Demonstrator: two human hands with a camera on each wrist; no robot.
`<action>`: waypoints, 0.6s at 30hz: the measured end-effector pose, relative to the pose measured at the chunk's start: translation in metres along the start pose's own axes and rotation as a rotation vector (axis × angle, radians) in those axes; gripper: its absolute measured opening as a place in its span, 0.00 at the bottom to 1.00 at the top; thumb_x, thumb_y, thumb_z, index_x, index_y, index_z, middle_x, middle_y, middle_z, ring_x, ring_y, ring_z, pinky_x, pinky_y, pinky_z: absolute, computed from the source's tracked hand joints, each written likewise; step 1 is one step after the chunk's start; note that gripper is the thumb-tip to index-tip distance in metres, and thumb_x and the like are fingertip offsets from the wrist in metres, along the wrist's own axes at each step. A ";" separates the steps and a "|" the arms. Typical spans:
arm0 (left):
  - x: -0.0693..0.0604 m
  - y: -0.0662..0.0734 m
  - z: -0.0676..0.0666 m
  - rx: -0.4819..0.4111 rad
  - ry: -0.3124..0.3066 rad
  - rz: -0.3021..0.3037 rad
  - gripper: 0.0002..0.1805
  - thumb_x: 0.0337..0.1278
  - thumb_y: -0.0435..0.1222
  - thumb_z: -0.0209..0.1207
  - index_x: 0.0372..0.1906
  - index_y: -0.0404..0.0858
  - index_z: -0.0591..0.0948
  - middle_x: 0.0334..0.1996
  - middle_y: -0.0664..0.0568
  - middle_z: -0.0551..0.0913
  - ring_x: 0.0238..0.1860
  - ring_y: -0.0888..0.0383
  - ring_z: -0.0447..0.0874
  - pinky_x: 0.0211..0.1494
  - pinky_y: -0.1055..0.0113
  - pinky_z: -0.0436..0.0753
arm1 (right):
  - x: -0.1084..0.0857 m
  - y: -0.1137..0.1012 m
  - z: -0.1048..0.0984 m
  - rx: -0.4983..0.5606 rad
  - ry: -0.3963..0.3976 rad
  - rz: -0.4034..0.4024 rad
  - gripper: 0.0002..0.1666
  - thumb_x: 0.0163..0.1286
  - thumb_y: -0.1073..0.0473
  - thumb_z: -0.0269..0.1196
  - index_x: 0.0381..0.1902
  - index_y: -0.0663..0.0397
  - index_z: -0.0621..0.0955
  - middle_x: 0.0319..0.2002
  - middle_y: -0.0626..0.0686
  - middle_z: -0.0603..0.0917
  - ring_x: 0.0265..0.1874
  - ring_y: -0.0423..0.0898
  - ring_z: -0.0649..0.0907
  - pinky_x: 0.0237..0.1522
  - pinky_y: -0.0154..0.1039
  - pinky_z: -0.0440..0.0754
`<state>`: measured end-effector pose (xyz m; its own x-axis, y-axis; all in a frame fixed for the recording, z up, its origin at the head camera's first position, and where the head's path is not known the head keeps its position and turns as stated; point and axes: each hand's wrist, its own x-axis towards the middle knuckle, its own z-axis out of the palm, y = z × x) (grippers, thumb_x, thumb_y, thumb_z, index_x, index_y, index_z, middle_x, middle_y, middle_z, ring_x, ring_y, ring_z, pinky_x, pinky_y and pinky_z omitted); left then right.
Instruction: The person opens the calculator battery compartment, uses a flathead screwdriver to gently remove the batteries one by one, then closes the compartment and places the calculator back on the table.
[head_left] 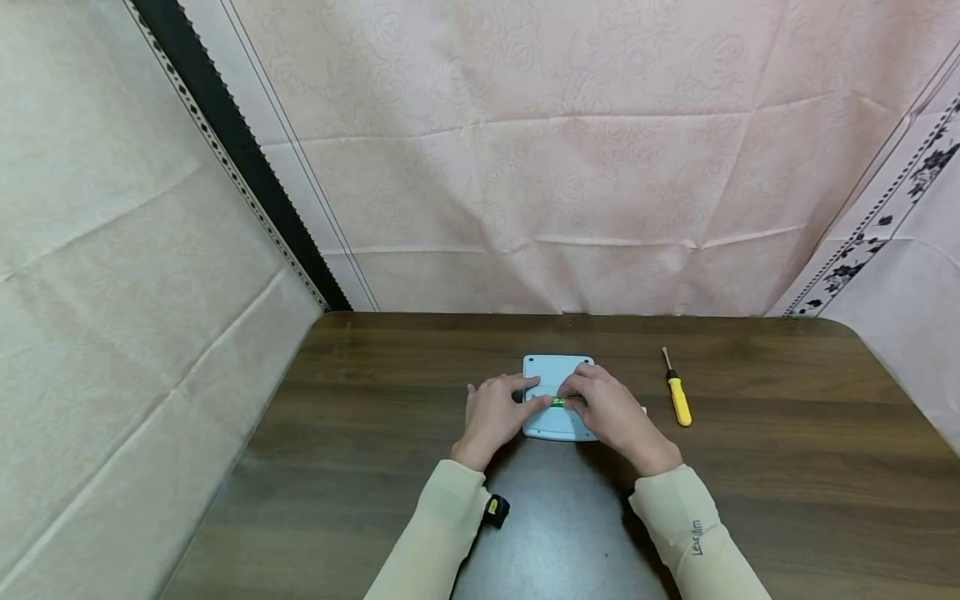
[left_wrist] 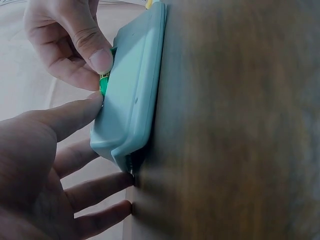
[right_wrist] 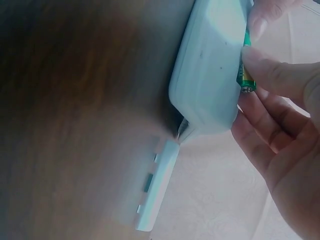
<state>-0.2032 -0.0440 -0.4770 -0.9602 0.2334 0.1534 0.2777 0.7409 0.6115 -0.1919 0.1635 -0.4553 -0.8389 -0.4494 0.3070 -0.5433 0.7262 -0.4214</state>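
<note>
The step in hand looked like seating (or perhaps freeing) a green battery point(right_wrist: 245, 77) at the pale blue device point(head_left: 552, 369), which lay on the table point(head_left: 375, 400) between both hands. The right hand point(head_left: 606, 408) pinched the battery between thumb and fingers; the left hand point(head_left: 495, 414) was spread, its thumb touching the battery. Next probably called for a steady thumb press. The right wrist view showed a tabbed cover point(right_wrist: 159, 190), nearly hidden in the head view
</note>
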 end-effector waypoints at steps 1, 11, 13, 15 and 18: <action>0.000 0.000 0.000 -0.002 -0.002 -0.002 0.23 0.69 0.53 0.69 0.64 0.49 0.88 0.64 0.48 0.85 0.71 0.40 0.76 0.71 0.20 0.54 | 0.000 0.000 0.000 0.002 0.001 0.001 0.09 0.67 0.74 0.72 0.41 0.57 0.90 0.41 0.50 0.84 0.45 0.50 0.83 0.49 0.51 0.86; 0.001 0.000 -0.001 -0.008 0.000 -0.003 0.21 0.74 0.52 0.65 0.63 0.48 0.89 0.64 0.47 0.85 0.70 0.41 0.77 0.71 0.20 0.54 | 0.001 0.000 0.000 0.033 -0.013 0.013 0.09 0.69 0.77 0.69 0.41 0.60 0.88 0.41 0.52 0.83 0.45 0.52 0.81 0.50 0.52 0.86; 0.001 0.000 -0.001 -0.010 -0.006 -0.011 0.21 0.74 0.52 0.65 0.63 0.49 0.88 0.64 0.47 0.85 0.71 0.42 0.77 0.72 0.20 0.53 | 0.001 0.000 0.000 0.043 -0.020 0.016 0.09 0.69 0.77 0.68 0.41 0.60 0.88 0.41 0.52 0.83 0.45 0.52 0.81 0.51 0.53 0.86; 0.001 0.000 -0.001 -0.008 -0.008 -0.011 0.21 0.74 0.52 0.65 0.63 0.49 0.88 0.64 0.47 0.85 0.71 0.42 0.77 0.72 0.20 0.53 | 0.002 0.000 -0.001 0.051 -0.025 0.017 0.09 0.70 0.77 0.68 0.41 0.60 0.88 0.41 0.52 0.84 0.45 0.52 0.81 0.51 0.53 0.85; 0.000 0.000 -0.002 -0.010 -0.007 -0.006 0.21 0.74 0.52 0.65 0.63 0.49 0.88 0.64 0.48 0.85 0.71 0.41 0.77 0.72 0.20 0.53 | 0.001 0.001 -0.002 0.057 -0.026 0.024 0.09 0.71 0.77 0.67 0.42 0.60 0.88 0.42 0.52 0.84 0.46 0.52 0.81 0.51 0.53 0.85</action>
<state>-0.2036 -0.0447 -0.4755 -0.9615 0.2335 0.1448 0.2721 0.7358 0.6201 -0.1928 0.1648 -0.4532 -0.8521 -0.4458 0.2742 -0.5230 0.7066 -0.4766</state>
